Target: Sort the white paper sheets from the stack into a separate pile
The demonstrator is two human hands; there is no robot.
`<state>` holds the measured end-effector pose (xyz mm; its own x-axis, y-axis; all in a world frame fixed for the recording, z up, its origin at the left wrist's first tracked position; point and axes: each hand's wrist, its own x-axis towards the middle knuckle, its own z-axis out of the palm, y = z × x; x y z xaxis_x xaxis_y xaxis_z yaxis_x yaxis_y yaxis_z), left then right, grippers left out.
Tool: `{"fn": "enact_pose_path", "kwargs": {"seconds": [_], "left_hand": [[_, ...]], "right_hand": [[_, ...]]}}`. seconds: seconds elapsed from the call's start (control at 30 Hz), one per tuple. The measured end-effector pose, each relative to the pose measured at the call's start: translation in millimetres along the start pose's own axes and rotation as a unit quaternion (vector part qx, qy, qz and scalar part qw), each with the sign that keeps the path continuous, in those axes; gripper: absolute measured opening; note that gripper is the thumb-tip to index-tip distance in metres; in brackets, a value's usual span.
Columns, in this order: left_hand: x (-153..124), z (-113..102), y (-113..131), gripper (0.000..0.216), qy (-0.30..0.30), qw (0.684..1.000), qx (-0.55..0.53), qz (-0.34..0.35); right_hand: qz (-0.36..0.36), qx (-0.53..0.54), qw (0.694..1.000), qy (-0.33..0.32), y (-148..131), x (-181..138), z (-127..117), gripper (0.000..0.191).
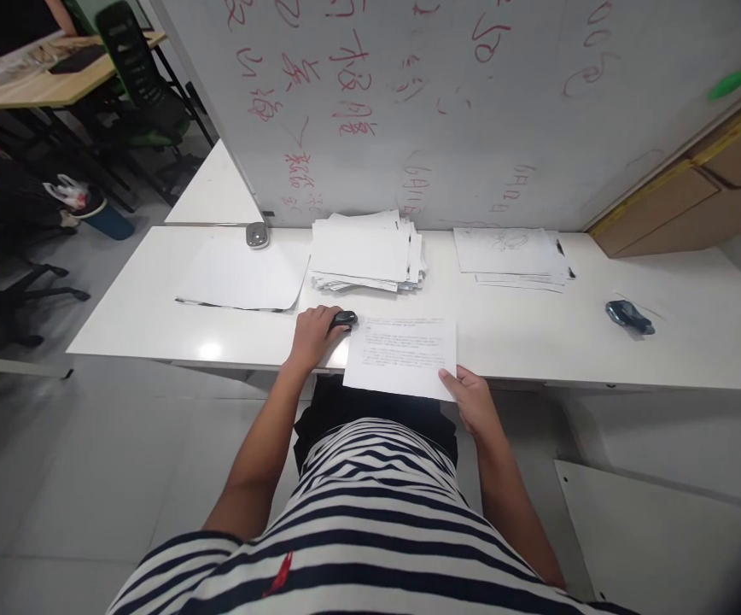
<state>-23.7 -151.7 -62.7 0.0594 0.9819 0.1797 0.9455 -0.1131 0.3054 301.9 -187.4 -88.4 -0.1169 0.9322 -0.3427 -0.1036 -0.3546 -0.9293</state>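
At a white bench (537, 342), a printed sheet (399, 354) reaches past the near edge, best kept flat and steady with light pressure. The right hand (473, 400) pinches its lower right corner, thumb on top; the left hand (312, 335) curls around a black tool (345, 319) at the sheet's upper left corner, exact grip hidden.
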Motion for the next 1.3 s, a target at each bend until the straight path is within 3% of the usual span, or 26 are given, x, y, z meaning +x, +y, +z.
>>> {"fn": "enact_pose_path", "kwargs": {"seconds": [0.17,0.37,0.47,0.57,0.67,0.83,0.97,1.13,1.3], "left_hand": [[-2,0,0,0.037,-0.017,1.0,-0.013,0.004],[-3,-19,11,0.044,-0.054,0.996,-0.069,0.001],[8,-34,19,0.043,-0.07,0.993,-0.094,-0.019],[28,-40,26,0.047,-0.046,0.995,-0.083,-0.031],[46,-33,33,0.038,-0.033,0.995,-0.066,-0.064],[59,-3,38,0.025,-0.068,0.99,0.001,-0.125],[59,8,34,0.03,-0.048,0.993,0.03,-0.101],[53,-6,30,0.036,-0.054,0.987,-0.089,-0.121],[35,-17,26,0.04,0.044,0.984,-0.171,-0.027]], "right_hand": [[0.02,0.008,0.998,-0.061,-1,-1,18,0.046],[0.024,0.023,0.997,-0.065,-2,-3,26,0.049],[0.026,0.028,0.997,-0.069,-2,-5,24,0.047],[0.03,0.039,0.996,-0.073,1,-6,24,0.047],[0.036,0.042,0.995,-0.082,4,-6,23,0.046],[0.043,0.026,0.994,-0.093,9,-6,22,0.048],[0.021,0.017,0.995,-0.095,10,-4,22,0.049],[-0.006,-0.004,0.995,-0.1,8,-5,23,0.047],[-0.018,0.037,0.997,-0.065,19,-6,29,0.045]]}}
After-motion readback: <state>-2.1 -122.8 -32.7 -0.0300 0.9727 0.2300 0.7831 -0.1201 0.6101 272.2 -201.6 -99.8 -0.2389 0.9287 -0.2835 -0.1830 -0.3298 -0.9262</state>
